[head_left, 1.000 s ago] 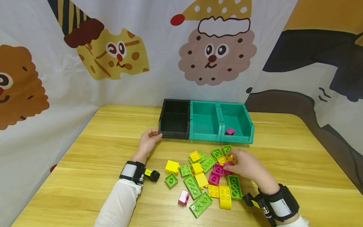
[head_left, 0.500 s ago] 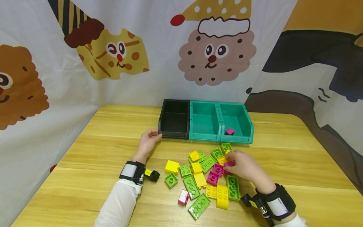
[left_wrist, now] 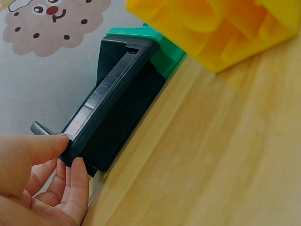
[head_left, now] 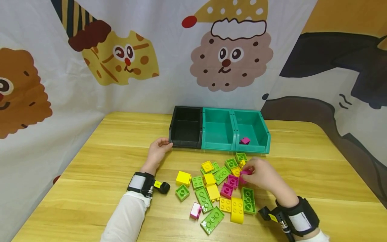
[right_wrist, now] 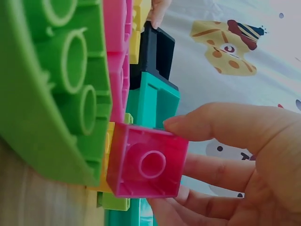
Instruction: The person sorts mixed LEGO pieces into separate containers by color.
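A small translucent pink brick (right_wrist: 146,162), hollow underside showing, sits just above the brick pile.

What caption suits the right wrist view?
Right hand pinches a pink brick beside a green brick, teal bin behind.

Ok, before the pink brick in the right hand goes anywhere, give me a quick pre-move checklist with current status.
1. Right hand pinches the pink brick between thumb and fingers: ok.
2. Brick clear of the pile: cannot tell, neighbours sit close against it.
3. Left hand touches the black bin at its front corner: ok.
4. Right teal bin open on top, one pink piece inside: ok.
5. Middle teal bin shows nothing inside: ok.
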Action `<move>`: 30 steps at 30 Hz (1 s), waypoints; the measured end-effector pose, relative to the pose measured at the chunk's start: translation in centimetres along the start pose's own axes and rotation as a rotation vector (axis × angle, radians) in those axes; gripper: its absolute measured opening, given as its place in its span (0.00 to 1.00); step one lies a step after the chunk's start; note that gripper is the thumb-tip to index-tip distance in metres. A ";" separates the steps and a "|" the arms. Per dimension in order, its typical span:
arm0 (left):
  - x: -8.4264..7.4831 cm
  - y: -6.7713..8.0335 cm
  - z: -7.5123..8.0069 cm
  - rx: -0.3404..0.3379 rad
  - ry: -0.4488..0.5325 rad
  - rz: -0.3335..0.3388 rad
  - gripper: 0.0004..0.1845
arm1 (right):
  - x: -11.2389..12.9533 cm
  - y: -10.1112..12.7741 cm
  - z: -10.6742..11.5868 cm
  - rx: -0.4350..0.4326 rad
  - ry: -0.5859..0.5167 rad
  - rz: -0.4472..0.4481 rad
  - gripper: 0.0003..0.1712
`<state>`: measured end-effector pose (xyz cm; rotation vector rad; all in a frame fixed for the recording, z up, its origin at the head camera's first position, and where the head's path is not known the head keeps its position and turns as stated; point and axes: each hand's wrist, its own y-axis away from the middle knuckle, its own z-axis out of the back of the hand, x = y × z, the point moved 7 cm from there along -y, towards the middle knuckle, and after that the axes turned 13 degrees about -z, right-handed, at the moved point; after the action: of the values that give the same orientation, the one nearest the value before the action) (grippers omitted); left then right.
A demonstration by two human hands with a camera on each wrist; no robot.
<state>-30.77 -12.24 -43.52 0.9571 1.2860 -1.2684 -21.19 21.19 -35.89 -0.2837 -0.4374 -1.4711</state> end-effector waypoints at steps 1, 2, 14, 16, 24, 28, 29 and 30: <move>0.0 0.0 0.0 -0.001 0.003 0.002 0.14 | 0.0 0.0 0.1 -0.003 -0.004 -0.004 0.06; 0.0 0.0 0.0 -0.002 0.004 0.002 0.14 | 0.0 0.0 0.3 -0.007 -0.011 -0.006 0.06; 0.1 0.0 -0.3 0.006 0.017 0.003 0.14 | -1.1 -1.4 4.8 -0.303 -0.134 0.001 0.11; 0.1 0.0 -0.2 0.005 0.014 0.005 0.14 | -1.4 -2.3 5.6 -0.369 -0.162 -0.012 0.12; 0.1 0.1 -0.1 0.003 0.009 0.006 0.14 | -2.5 -6.2 5.8 -0.502 -0.234 -0.030 0.16; 0.1 0.1 0.0 0.002 0.006 0.007 0.14 | -2.7 -7.9 4.9 -0.500 -0.233 -0.023 0.16; 0.1 0.1 0.0 0.001 0.007 0.006 0.14 | -2.8 -8.3 4.6 -0.499 -0.233 -0.026 0.16; 0.1 0.1 0.0 0.001 0.008 0.005 0.14 | -2.9 -8.6 4.3 -0.498 -0.230 -0.029 0.16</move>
<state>-30.72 -12.27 -43.58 0.9666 1.2885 -1.2624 -30.36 24.96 -34.04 -0.8511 -0.2511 -1.5686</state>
